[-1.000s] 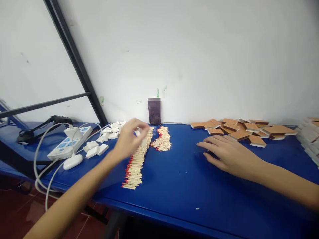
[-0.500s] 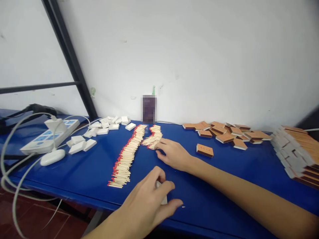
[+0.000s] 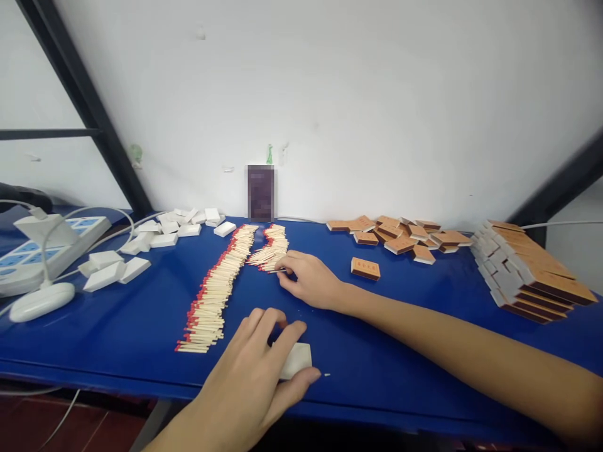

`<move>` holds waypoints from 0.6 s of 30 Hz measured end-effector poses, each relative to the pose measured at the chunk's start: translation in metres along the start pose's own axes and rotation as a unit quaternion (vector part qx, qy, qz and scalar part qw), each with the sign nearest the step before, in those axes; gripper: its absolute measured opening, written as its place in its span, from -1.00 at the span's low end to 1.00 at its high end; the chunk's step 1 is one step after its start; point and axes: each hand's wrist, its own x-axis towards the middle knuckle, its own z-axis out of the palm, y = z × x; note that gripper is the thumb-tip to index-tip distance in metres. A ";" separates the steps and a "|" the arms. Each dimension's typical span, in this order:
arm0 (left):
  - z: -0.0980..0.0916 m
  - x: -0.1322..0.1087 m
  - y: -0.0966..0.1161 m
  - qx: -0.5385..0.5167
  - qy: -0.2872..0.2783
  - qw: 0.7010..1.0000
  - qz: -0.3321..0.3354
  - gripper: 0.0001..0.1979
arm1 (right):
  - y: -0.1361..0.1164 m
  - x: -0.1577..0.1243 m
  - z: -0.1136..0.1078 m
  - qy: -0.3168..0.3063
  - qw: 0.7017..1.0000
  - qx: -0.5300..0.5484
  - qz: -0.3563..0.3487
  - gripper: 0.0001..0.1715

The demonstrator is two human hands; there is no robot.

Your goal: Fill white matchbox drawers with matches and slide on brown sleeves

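Note:
My left hand (image 3: pixel 252 370) is near the table's front edge, its thumb and fingers curved around a small white matchbox tray (image 3: pixel 299 359). Part of that tray is hidden behind the fingers. Farther back, my right hand (image 3: pixel 311 280) pinches a match (image 3: pixel 276 271) at the near end of a short row of red-tipped matches (image 3: pixel 276 245). How many matches it holds, I cannot tell. Left of both hands runs a longer row of matches (image 3: pixel 211 289), heads pointing left. A closed orange matchbox (image 3: pixel 365 268) lies by itself to the right of my right hand.
White trays (image 3: pixel 164 240) are scattered at the back left, near a power strip (image 3: pixel 89 229) with cables and a white plug. Orange matchboxes (image 3: pixel 400 243) form a loose pile at the back right. A stack of matchboxes (image 3: pixel 532 263) stands farther right on the blue table (image 3: pixel 405 376).
The view has shifted to the right. My right fingers now show a match pinched between them, and more of the white tray is visible in my left hand.

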 end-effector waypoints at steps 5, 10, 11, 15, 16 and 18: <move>-0.003 -0.001 0.004 -0.008 0.020 1.000 0.020 -0.71 | 0.003 0.001 0.001 0.002 1.000 0.009 -0.015 -0.88; -0.002 -0.003 0.008 -0.016 0.043 0.994 0.101 -0.83 | 0.003 0.001 0.001 0.005 1.000 0.015 -0.006 -0.88; -0.002 -0.004 0.009 -0.017 0.043 0.992 0.115 -0.85 | 0.002 0.001 0.000 0.004 1.000 0.016 -0.004 -0.88; -0.001 -0.006 0.009 -0.012 0.046 0.990 0.135 -0.86 | 0.002 0.001 -0.001 0.003 0.999 0.039 -0.008 -0.88; -0.001 -0.007 0.008 -0.009 0.046 0.989 0.137 -0.85 | 0.002 0.002 -0.002 0.001 0.999 0.044 -0.010 -0.88; -0.001 -0.007 0.009 -0.007 0.047 0.989 0.142 -0.84 | 0.002 0.002 -0.002 -0.006 0.999 0.051 -0.013 -0.87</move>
